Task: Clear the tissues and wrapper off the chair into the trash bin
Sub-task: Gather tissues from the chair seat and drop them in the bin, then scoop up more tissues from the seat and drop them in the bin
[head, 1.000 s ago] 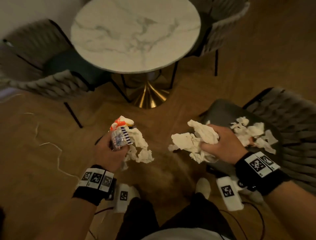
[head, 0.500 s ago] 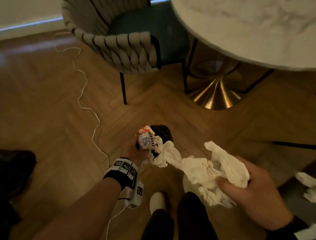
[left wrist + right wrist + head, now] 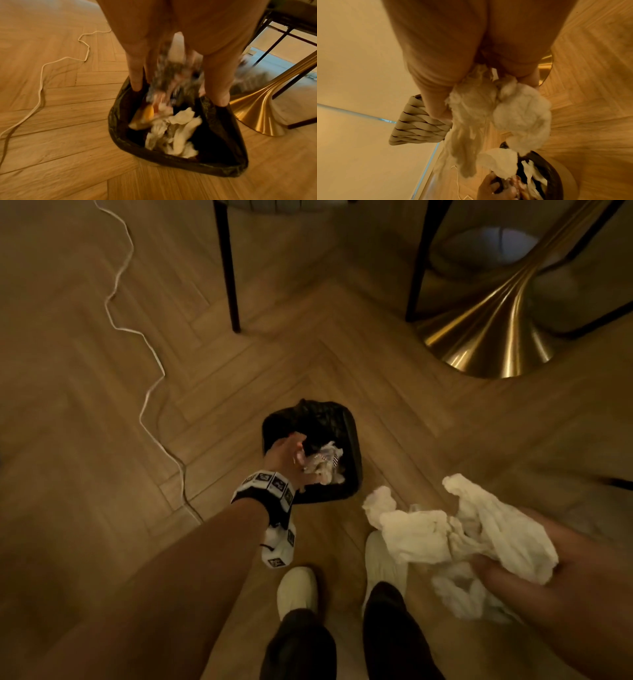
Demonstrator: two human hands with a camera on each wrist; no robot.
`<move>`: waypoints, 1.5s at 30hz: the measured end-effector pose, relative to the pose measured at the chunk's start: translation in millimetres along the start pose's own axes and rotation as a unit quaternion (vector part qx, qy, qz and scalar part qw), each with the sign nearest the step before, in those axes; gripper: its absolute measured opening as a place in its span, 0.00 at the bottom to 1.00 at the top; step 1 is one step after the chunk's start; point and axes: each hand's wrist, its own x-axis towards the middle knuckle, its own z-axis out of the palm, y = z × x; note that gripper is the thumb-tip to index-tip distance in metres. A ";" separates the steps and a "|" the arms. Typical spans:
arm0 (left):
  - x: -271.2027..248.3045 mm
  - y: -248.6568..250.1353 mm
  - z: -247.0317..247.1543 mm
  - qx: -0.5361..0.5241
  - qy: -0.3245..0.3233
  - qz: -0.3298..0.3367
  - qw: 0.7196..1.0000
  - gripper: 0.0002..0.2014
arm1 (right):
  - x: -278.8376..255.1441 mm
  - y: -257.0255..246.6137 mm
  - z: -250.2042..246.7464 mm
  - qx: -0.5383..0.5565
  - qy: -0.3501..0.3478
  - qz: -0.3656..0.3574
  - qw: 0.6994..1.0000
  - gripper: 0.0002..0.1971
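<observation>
The left hand [image 3: 286,458] hung over the trash bin [image 3: 354,453] with fingers spread, the wrapper [image 3: 171,83] a blur just below them and tissues [image 3: 171,135] inside the bin. The right hand [image 3: 548,573] gripped a wad of tissues [image 3: 455,532] beside the bin's near edge.

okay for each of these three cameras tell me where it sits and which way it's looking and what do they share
Head: worn on the head, looks down at the floor; shows both forearms, left hand, right hand, legs, shoes.
Left wrist: looks along straight fingers down into the trash bin.
Right wrist: looks along the hand gripping tissues, toward the wall and a woven chair.
Shared: every view shows the black-lined bin, with tissues in it.
</observation>
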 end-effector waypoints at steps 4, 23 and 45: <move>-29.7 -11.0 -21.4 -0.071 -0.005 -0.022 0.997 0.34 | 23.1 -20.6 12.0 -0.015 0.021 -0.052 0.998 0.34; -173.1 -145.4 -16.7 -0.145 0.011 -0.112 0.983 0.08 | 222.0 35.7 192.1 -0.144 -0.074 0.062 0.985 0.39; -357.8 93.5 -150.4 0.042 -0.121 0.150 0.980 0.08 | -294.5 10.6 -63.7 -0.113 0.097 0.296 0.943 0.11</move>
